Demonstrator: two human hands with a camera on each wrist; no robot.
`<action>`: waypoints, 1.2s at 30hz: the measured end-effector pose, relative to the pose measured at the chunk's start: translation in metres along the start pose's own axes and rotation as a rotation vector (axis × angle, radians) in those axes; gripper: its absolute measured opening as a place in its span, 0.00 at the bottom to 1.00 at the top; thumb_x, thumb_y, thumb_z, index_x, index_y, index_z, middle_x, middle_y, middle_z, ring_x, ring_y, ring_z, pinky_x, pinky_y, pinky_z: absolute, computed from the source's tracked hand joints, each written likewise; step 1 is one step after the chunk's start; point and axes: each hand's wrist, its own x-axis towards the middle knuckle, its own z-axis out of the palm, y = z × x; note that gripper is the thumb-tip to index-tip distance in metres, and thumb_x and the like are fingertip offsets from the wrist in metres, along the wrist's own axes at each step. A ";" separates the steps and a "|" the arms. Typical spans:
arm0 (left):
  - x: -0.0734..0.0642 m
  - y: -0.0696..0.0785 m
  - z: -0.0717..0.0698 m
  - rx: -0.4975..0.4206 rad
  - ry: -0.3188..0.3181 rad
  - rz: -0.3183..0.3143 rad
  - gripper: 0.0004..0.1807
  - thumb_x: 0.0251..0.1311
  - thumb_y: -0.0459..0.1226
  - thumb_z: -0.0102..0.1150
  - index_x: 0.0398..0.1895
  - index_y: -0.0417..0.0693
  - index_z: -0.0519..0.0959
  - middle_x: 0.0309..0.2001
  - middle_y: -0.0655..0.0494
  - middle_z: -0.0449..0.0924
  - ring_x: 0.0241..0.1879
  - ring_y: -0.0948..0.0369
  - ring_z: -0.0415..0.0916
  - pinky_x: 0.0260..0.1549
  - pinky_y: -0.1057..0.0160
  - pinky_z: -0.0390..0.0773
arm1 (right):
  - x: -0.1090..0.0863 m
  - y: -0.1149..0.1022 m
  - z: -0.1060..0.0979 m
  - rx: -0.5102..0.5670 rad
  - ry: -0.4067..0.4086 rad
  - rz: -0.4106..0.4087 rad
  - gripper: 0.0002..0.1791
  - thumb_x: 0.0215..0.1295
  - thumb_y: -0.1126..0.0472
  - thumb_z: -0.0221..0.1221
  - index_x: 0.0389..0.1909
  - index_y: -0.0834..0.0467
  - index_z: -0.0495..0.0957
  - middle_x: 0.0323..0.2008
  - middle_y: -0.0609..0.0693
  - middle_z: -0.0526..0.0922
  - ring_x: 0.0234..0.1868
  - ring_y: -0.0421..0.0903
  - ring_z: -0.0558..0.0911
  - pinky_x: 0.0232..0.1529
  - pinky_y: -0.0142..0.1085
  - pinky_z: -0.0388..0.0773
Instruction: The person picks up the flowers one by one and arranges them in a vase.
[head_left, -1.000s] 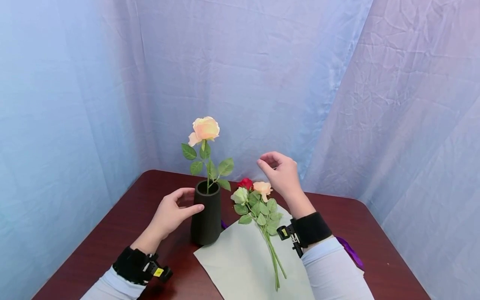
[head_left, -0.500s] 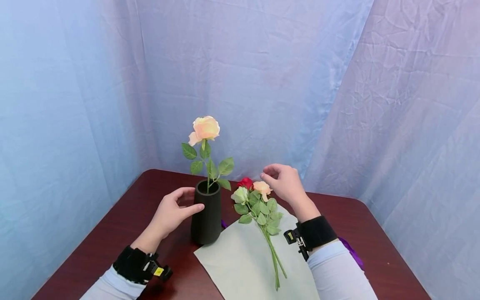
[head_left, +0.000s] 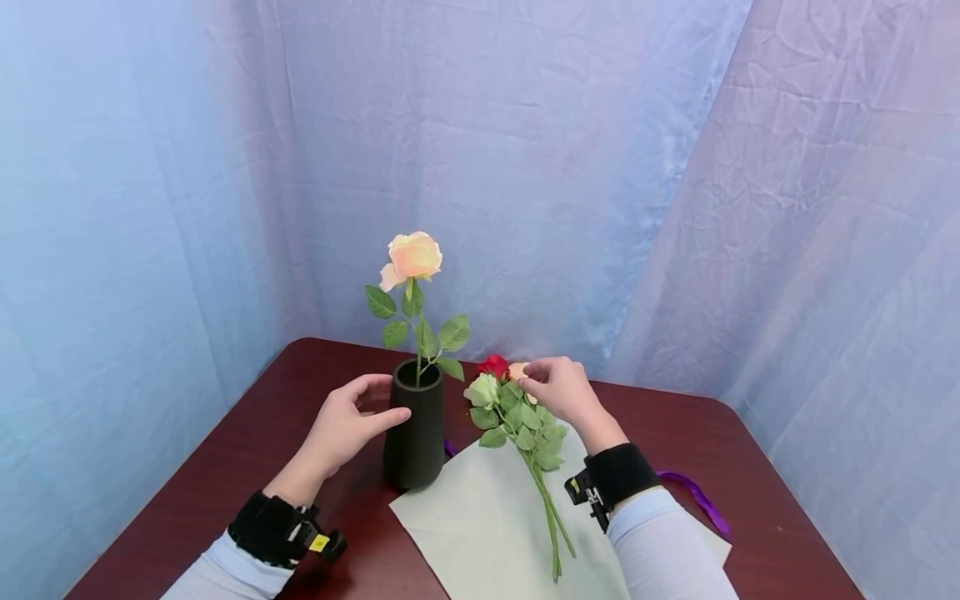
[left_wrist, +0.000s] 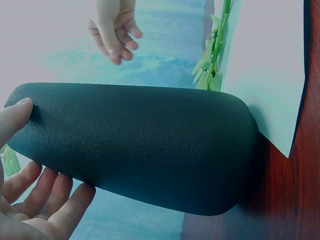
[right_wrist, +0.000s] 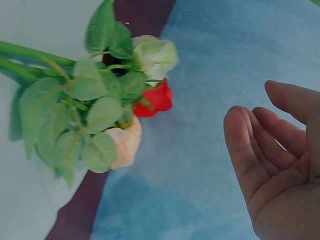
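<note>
My left hand [head_left: 343, 425] holds a dark, tapered vase [head_left: 414, 433] near its top, thumb in front and fingers round the back. The vase stands upright on the table, and one peach rose [head_left: 415, 255] with green leaves rises from its mouth. To the right lie a red rose [head_left: 493, 365], a pale green rose [head_left: 482, 390] and another peach rose [right_wrist: 127, 142], their stems crossing. Over these blooms hovers my right hand [head_left: 567, 392], fingers loosely bent and holding nothing. In the right wrist view a gap shows between its fingertips and the blooms.
Beneath the stems spreads a sheet of pale wrapping paper [head_left: 495, 517], one corner by the vase's foot. A purple ribbon [head_left: 701, 504] pokes out at the right. Blue-lilac curtains [head_left: 480, 167] hang behind the dark red table [head_left: 225, 483].
My right hand has come down and slightly left, from above the table's back edge to over the lying blooms. The left hand and vase keep their place.
</note>
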 end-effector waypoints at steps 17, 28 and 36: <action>-0.001 -0.003 0.000 -0.004 0.004 0.003 0.32 0.57 0.44 0.77 0.63 0.49 0.77 0.55 0.49 0.81 0.54 0.50 0.80 0.45 0.54 0.84 | 0.009 0.030 0.046 -0.065 -0.037 0.047 0.13 0.67 0.60 0.67 0.49 0.62 0.87 0.41 0.52 0.88 0.46 0.51 0.85 0.47 0.46 0.82; 0.001 -0.003 0.000 -0.003 0.001 0.000 0.31 0.56 0.46 0.77 0.62 0.50 0.78 0.55 0.50 0.82 0.53 0.51 0.80 0.45 0.56 0.84 | 0.010 0.036 0.067 -0.140 -0.090 0.067 0.10 0.67 0.61 0.67 0.45 0.63 0.87 0.38 0.53 0.86 0.42 0.50 0.84 0.43 0.45 0.81; 0.002 -0.004 -0.001 0.004 0.001 -0.003 0.32 0.55 0.47 0.78 0.62 0.51 0.78 0.55 0.51 0.82 0.53 0.50 0.80 0.44 0.55 0.84 | 0.010 0.044 0.077 -0.164 -0.102 0.056 0.04 0.66 0.64 0.67 0.32 0.60 0.86 0.29 0.48 0.82 0.28 0.42 0.75 0.32 0.37 0.75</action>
